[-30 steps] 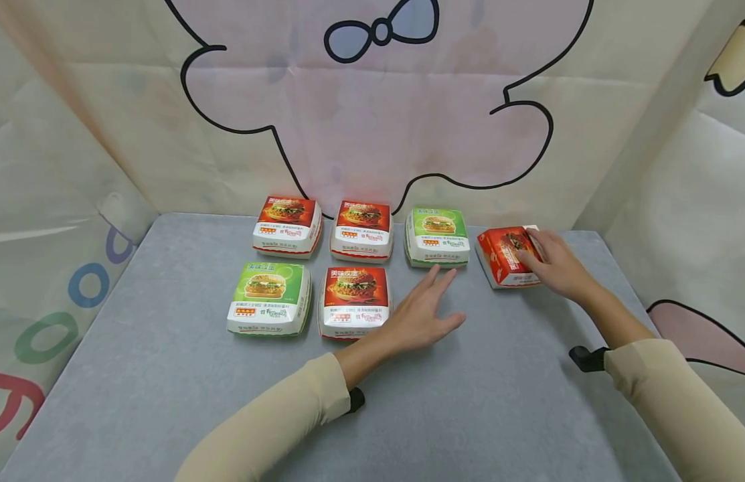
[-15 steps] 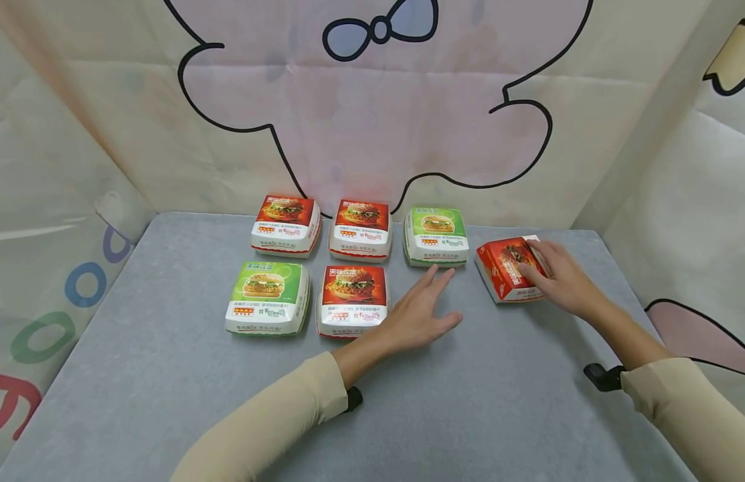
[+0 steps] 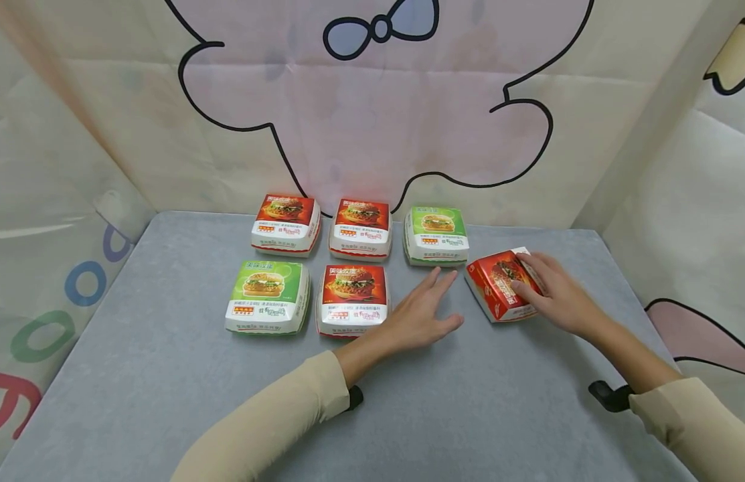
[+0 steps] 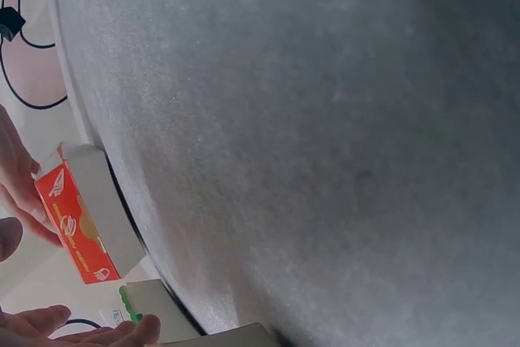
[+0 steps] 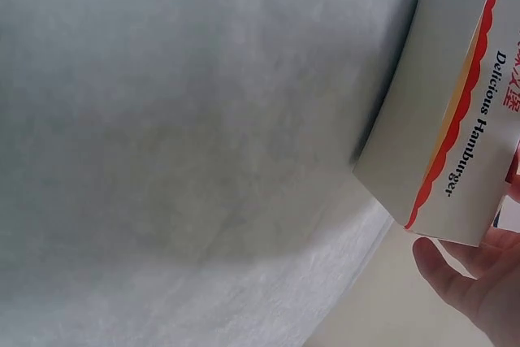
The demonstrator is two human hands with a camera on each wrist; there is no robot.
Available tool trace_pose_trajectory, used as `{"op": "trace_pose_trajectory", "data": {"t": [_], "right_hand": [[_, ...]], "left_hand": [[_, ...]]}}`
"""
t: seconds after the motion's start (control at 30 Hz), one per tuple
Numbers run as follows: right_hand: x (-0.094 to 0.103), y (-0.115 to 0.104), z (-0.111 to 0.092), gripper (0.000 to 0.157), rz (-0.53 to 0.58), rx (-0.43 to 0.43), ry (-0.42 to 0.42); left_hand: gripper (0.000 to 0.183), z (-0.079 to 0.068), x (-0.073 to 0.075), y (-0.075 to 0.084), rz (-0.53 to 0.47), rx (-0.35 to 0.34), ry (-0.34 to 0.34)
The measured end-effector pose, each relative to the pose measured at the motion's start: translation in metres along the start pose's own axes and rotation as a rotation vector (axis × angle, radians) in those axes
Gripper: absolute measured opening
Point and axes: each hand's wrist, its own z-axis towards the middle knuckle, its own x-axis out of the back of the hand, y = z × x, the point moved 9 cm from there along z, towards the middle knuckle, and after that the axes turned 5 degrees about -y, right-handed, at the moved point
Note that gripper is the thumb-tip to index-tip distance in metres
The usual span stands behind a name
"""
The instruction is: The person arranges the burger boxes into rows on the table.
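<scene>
My right hand grips a red-and-white hamburger box by its right side, thumb on the top face and fingers along the far right edge. The box sits turned slightly askew. In the right wrist view its white side reads "Delicious Hamburger", with fingertips at one end. My left hand has its fingers spread and holds nothing. It lies between a red hamburger box in the front row and a green hamburger box in the back row, its fingertips close to the green one.
Two more red hamburger boxes stand at the back left. Another green hamburger box is at the front left. All sit on a grey cloth-covered table. Printed curtains hang behind and at both sides.
My right hand has brought the gripped red hamburger box nearer to me, then a little left, turning it slightly. The left hand and the other boxes have stayed put.
</scene>
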Motion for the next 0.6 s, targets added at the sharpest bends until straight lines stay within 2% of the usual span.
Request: {"op": "trace_pose_trajectory", "data": {"t": [0.23,0.6], "right_hand": [[-0.008,-0.014,-0.007,0.069,0.014,0.018,-0.019],[-0.020,-0.034,-0.008,0.068,0.007,0.070,-0.030]], "left_hand": [[0.075,0.000,0.000,0.001,0.020,0.004,-0.004],[0.076,-0.002,-0.002,0.003,0.052,-0.009,-0.012]]}}
